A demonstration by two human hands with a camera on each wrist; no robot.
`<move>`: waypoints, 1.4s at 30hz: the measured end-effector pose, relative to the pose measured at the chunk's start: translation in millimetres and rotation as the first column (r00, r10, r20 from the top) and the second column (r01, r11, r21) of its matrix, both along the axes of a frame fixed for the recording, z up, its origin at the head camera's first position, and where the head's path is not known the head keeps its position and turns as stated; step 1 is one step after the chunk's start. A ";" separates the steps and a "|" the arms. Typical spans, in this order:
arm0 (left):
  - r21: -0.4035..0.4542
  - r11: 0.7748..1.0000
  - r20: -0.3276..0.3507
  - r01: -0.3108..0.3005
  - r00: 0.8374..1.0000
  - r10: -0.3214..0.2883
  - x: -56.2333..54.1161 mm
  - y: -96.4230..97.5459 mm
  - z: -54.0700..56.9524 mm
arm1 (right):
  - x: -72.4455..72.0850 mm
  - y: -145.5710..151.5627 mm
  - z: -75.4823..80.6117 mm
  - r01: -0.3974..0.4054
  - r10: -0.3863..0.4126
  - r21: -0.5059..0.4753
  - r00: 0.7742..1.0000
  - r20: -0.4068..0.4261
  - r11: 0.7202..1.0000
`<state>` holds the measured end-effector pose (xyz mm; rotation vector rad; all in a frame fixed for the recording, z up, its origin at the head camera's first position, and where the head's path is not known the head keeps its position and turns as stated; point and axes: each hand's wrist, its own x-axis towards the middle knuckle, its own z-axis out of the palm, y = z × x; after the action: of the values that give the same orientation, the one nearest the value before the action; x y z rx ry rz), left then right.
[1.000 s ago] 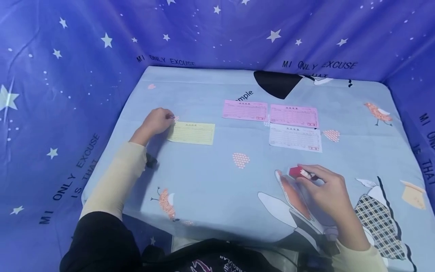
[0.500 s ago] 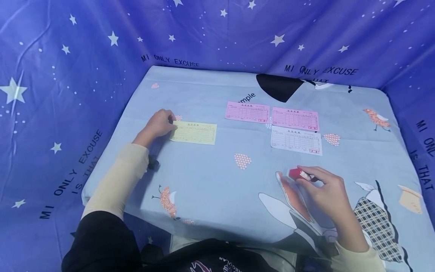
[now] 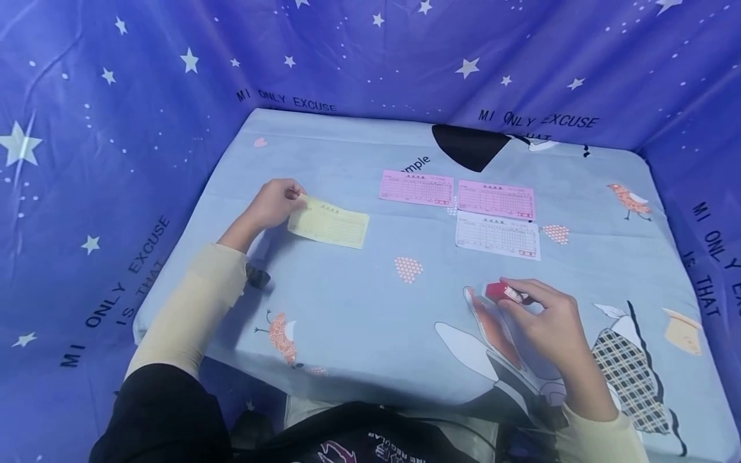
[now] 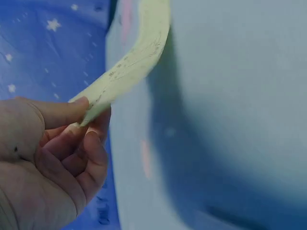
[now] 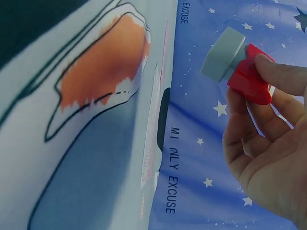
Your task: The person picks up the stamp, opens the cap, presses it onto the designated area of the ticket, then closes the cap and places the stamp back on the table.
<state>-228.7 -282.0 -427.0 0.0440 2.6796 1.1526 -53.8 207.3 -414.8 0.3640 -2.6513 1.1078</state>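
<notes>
A yellow printed slip (image 3: 330, 225) lies at the left of the table, its upper-left corner raised. My left hand (image 3: 274, 204) pinches that corner between thumb and fingers; in the left wrist view the slip (image 4: 127, 67) bends upward and away from the cloth. Above the table's front right, my right hand (image 3: 547, 321) holds a small red stamp (image 5: 252, 76) with a grey block-shaped end pointing away from the fingers. Two pink slips (image 3: 417, 188) and a white slip (image 3: 498, 236) lie toward the back, the white one just below the right-hand pink slip (image 3: 496, 200).
A light blue patterned cloth (image 3: 347, 308) covers the table. Purple-blue star-printed curtains (image 3: 370, 58) stand along its back and sides. Each slip on the right bears a small red box in its lower right corner.
My left thumb and fingers have taken hold of the yellow slip's corner and lifted it off the cloth. My right hand keeps the stamp in nearly the same place.
</notes>
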 end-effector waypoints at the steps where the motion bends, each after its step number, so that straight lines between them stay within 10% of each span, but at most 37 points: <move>1: 0.010 1.000 -0.004 -0.005 1.000 0.005 1.3 4.2 4.4 | 0.1 0.0 0.4 -0.006 0.006 -0.002 1.000 -0.008 1.000; 10: 0.189 0.980 -0.041 -0.062 0.997 0.071 20.1 42.1 41.9 | 2.2 -1.4 6.9 -0.033 0.033 0.020 0.999 -0.031 0.999; 17: 0.422 0.900 0.004 -0.104 0.994 0.112 35.8 73.7 50.2 | 6.7 0.5 9.4 -0.019 0.019 0.012 0.999 -0.045 1.000; 24: 0.536 0.835 0.105 -0.126 0.991 0.082 57.8 111.6 14.7 | 5.4 -0.9 9.6 -0.038 0.038 -0.007 0.998 -0.050 0.999; 33: 0.462 0.878 0.127 -0.121 0.989 0.069 87.9 139.9 -51.4 | -1.3 -14.7 8.6 -0.084 0.084 0.042 0.996 0.008 0.996; 42: 0.443 0.884 0.211 -0.150 0.976 0.060 91.0 148.8 -63.0 | -12.0 -39.7 -1.1 -0.228 0.204 0.174 0.968 0.145 0.958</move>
<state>-137.7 -133.2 -490.0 -0.1327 2.2133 1.7066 -65.8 167.5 -415.9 0.6568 -2.8944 0.9664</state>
